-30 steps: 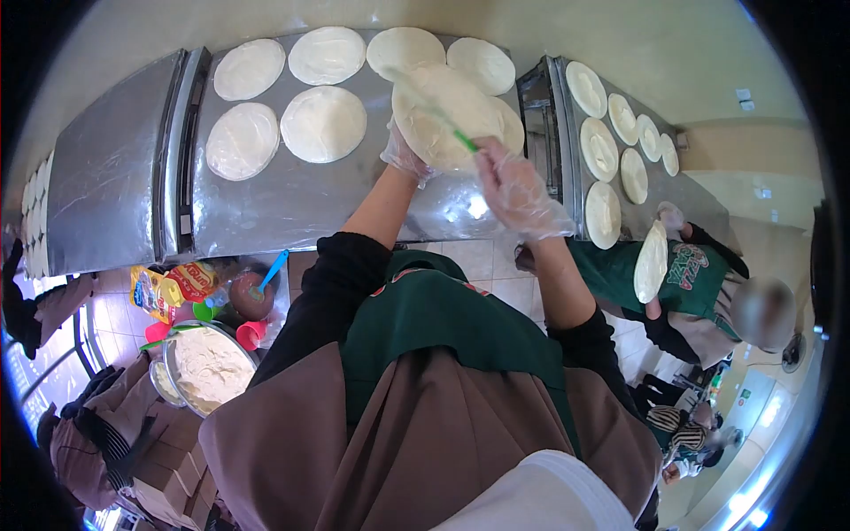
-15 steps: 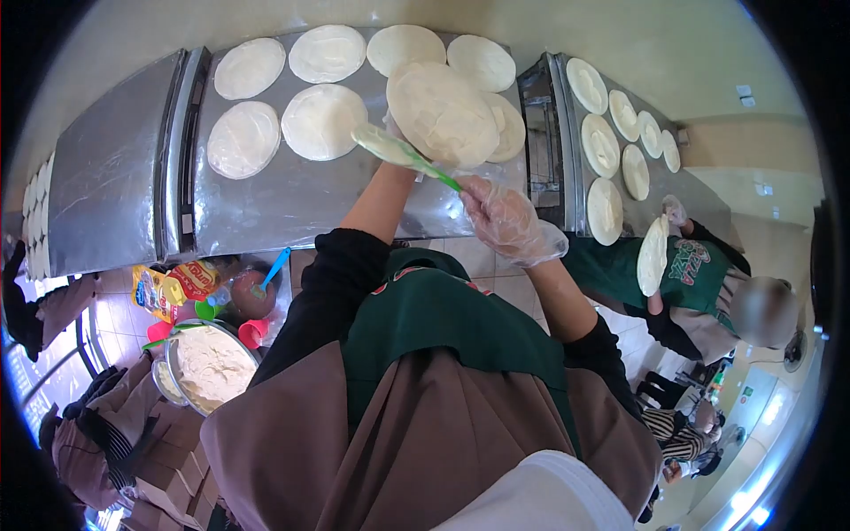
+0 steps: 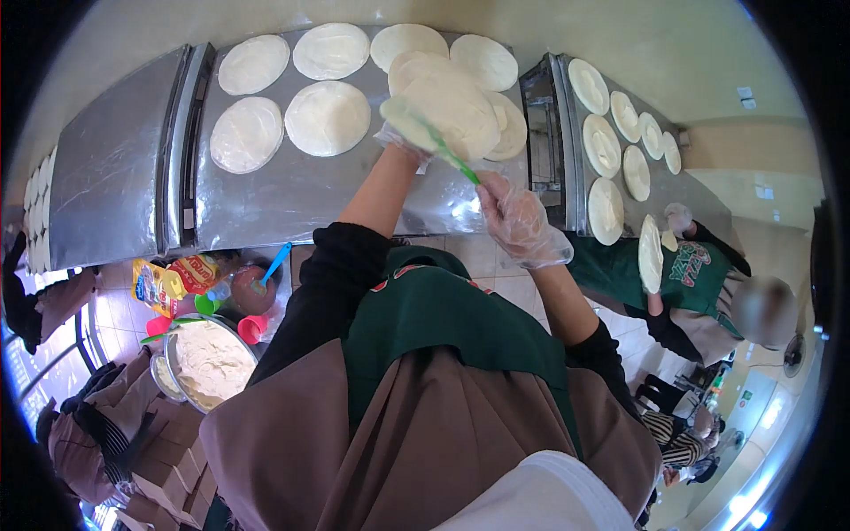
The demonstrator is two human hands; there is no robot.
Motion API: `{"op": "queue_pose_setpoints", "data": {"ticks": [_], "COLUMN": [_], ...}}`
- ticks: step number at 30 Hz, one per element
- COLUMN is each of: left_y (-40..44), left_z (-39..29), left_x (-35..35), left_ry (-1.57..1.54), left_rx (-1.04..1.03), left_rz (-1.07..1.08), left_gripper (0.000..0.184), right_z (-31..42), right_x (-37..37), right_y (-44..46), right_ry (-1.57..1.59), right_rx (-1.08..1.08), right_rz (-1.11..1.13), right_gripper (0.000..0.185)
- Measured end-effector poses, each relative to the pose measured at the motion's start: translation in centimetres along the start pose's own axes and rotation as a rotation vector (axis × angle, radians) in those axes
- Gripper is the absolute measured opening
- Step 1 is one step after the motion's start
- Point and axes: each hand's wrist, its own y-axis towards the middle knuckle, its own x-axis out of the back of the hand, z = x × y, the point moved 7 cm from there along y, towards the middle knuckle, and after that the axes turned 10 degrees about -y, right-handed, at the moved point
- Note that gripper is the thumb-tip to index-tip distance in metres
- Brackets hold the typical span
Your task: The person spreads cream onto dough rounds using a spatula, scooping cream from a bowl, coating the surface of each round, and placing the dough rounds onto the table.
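Presently, from where I am standing, the bench [image 3: 292, 203] is serving as the reference for all positions. Above its right half, the gloved left hand [image 3: 397, 140] is supporting a pale round [image 3: 460, 102] from below; the round is hiding its fingers, so I cannot tell whether they are clasping or lying flat. Over the near edge of the bench, the right hand [image 3: 522, 226], also gloved, is gripping a green spatula [image 3: 441, 144]. Its smeared blade [image 3: 403, 118] is crossing the left edge of the held round in my line of sight; I cannot confirm contact.

Status at the bench: seven further rounds [image 3: 328, 118] are lying flat, four in the far row and three in the near row, the held round partly covering the rightmost near one. All seven are appearing coated, so I am judging that portion done. The held round is seemingly partway along; full coverage is not showing clearly.

Supply: below the bench's near edge, toward its left, a bowl [image 3: 172, 372] is holding ample cream [image 3: 212, 358]. Beyond the bench's right end, a co-worker [image 3: 686, 288] is holding another round [image 3: 651, 257] beside a second bench [image 3: 660, 199] bearing more rounds [image 3: 601, 146].
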Motion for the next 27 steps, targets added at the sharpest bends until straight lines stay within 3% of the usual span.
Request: {"op": "queue_pose_setpoints", "data": {"ticks": [2,5,8,10,11,14,18,20,23,27], "left_y": [-0.3,-0.3,-0.4,-0.5,-0.5,-0.1,-0.2,0.0,-0.4,-0.1], "left_z": [0.6,0.4,0.0,-0.1,-0.3,-1.2,-1.8,-2.8,-4.0,-5.2], "left_x": [1.0,0.9,-1.1,-1.4,-1.7,-1.8,-1.5,-0.7,-0.8,-2.2], "left_ry": [-0.248,-0.161,-0.431,-0.458,-0.484,-0.285,-0.401,-0.096,0.035,-0.329], "left_rx": [0.136,0.085,0.19,0.188,0.185,0.043,0.075,-0.034,-0.115,-0.073], "left_rz": [-0.129,-0.124,-0.121,-0.104,-0.089,-0.164,-0.139,-0.091,-0.106,-0.071], "left_gripper": [0.053,0.051,0.049,0.049,0.049,0.05,0.05,0.057,0.057,0.052], "right_z": [0.6,1.2,-1.0,-3.6,-3.9,-4.4,-1.1,-0.2,0.4,-2.8], "right_x": [0.2,1.4,2.5,2.6,2.4,1.2,1.0,1.6,1.6,2.5], "right_y": [-0.2,-0.2,0.7,0.9,0.8,0.3,-0.7,-0.9,-1.1,-0.3], "right_ry": [-0.004,0.014,-0.002,0.013,0.013,-0.015,0.087,0.075,0.102,0.114], "right_rx": [0.064,0.143,0.022,-0.19,-0.186,-0.228,-0.012,0.063,0.126,-0.069], "right_rz": [0.008,-0.077,-0.106,-0.112,-0.114,-0.028,0.001,-0.027,0.01,-0.079], "right_gripper": [0.015,0.014,0.014,0.015,0.015,0.015,0.014,0.015,0.016,0.013]}}
